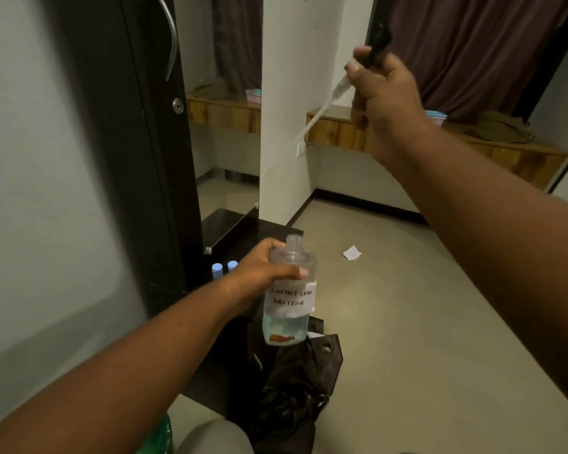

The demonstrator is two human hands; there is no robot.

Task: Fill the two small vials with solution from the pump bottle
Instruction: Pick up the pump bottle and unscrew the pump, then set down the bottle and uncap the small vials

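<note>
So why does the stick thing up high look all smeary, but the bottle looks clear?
Head view: the pump tube in the right hand is streaked by motion blur; the bottle in the left hand is sharp enough to read its label; the room is dim, and the wide lens bends the edges.

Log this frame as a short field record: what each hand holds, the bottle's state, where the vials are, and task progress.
left hand: grips clear plastic bottle with handwritten paper label, held in the air
bottle state: neck open, pump removed, pale liquid only in the lower part
right hand: raised, holds black pump head with white dip tube hanging out
vials: two small blue-capped vials on dark cabinet top, caps on
progress: filling not yet begun
</note>
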